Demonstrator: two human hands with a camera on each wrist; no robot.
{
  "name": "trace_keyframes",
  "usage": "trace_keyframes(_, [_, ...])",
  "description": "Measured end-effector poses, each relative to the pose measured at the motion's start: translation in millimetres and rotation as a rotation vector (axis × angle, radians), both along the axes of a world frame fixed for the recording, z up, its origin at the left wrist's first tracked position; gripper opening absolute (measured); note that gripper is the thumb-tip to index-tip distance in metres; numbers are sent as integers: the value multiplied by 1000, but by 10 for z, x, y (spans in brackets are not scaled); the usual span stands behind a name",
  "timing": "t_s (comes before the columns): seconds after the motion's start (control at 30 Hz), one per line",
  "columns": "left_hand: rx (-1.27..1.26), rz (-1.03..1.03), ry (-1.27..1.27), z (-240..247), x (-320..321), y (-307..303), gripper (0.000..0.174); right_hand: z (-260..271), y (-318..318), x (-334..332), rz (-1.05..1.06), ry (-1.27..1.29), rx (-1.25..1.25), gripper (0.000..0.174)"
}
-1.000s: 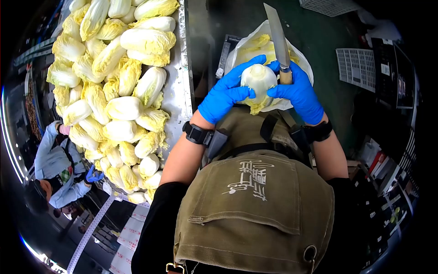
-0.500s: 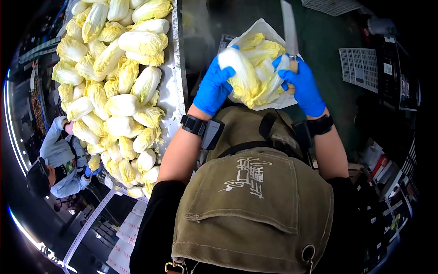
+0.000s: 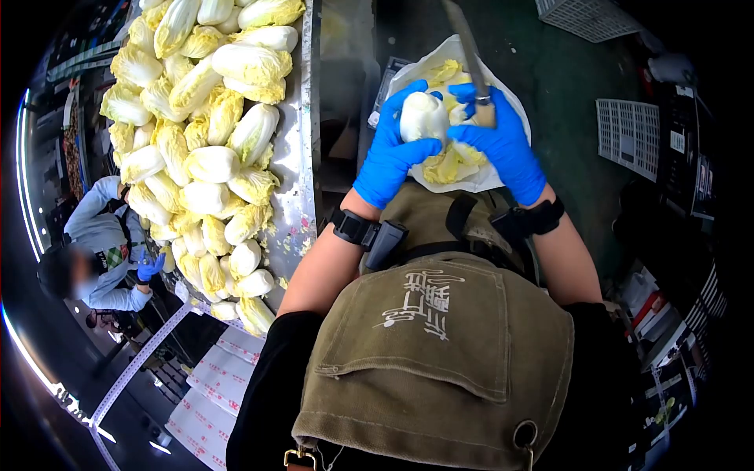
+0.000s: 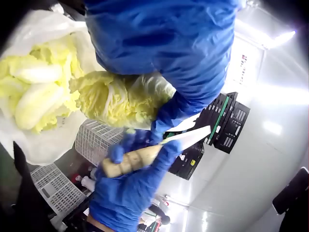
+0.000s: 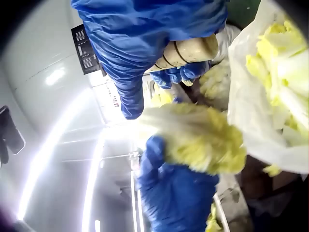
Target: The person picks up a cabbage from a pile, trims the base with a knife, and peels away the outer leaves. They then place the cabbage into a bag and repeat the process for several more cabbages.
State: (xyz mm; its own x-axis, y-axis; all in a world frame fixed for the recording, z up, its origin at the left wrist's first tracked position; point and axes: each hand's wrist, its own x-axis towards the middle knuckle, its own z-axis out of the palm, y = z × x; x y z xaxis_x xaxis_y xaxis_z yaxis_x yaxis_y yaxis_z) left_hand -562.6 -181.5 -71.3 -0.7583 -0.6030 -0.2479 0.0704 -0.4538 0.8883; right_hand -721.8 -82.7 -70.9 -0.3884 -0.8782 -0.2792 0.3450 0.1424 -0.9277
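In the head view a napa cabbage (image 3: 424, 119) is gripped by my blue-gloved left hand (image 3: 391, 157), its white base turned up. My gloved right hand (image 3: 506, 149) holds a knife by its wooden handle (image 3: 485, 116), the blade (image 3: 465, 47) pointing away from me. The right thumb reaches close to the cabbage. From the left wrist, the cabbage's frilly yellow leaf end (image 4: 120, 99) pokes out past my palm. Below both hands a white liner bag (image 3: 510, 86) holds loose yellow and white cabbage leaves (image 3: 448, 169).
At left, a metal table (image 3: 302, 157) bears a large heap of napa cabbages (image 3: 208, 169). Across it stands another person (image 3: 102, 224) in blue gloves. White plastic crates (image 3: 628, 137) are on the floor at right. White printed boxes (image 3: 216, 377) lie at lower left.
The cabbage tipped sideways to the left with the hands apart, then came base up again as the hands closed in. The knife stayed in my right hand; its blade now leans further left.
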Motion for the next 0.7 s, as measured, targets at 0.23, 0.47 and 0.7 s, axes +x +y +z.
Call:
trace_keyframes(0.23, [32,17,-35,91,-54,-29,75,97,20,69,-151,-131,17,31])
trace_keyframes(0.47, [463,277,222,-84,51,-258,70,-180,179,-309,-325,-234,111,21])
trace_keyframes(0.7, [226,-1,131,78,25,-150,66,-263,125,-220,-69,105,178,29])
